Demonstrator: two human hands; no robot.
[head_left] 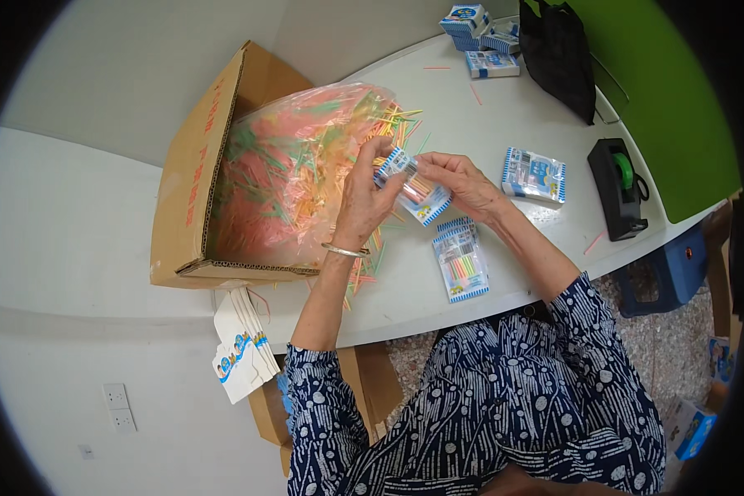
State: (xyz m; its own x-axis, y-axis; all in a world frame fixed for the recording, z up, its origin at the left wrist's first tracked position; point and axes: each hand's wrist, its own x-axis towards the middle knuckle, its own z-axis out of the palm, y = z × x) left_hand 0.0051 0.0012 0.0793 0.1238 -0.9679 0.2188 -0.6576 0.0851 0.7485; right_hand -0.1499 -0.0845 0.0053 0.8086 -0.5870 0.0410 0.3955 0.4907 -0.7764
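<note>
A small blue-and-white plastic packet (424,198) of thin coloured sticks is between my hands above the table. My left hand (367,192) is closed on its left side, with the thumb across the front. At its upper right edge, the fingers of my right hand (461,182) pinch the packet. Just below lies a similar packet (460,263) with coloured sticks showing through its window, partly over another. Beyond my left hand, loose pink, yellow and green sticks (395,124) spill from a clear plastic bag (306,157) inside a tipped cardboard box (192,178).
To the right sit a pile of packets (534,175) and a black tape dispenser (616,190) with green tape. At the back are stacked packets (471,29) and a black bag (556,58). Flat white cartons (244,351) hang at the near left edge. A blue stool (665,273) stands right.
</note>
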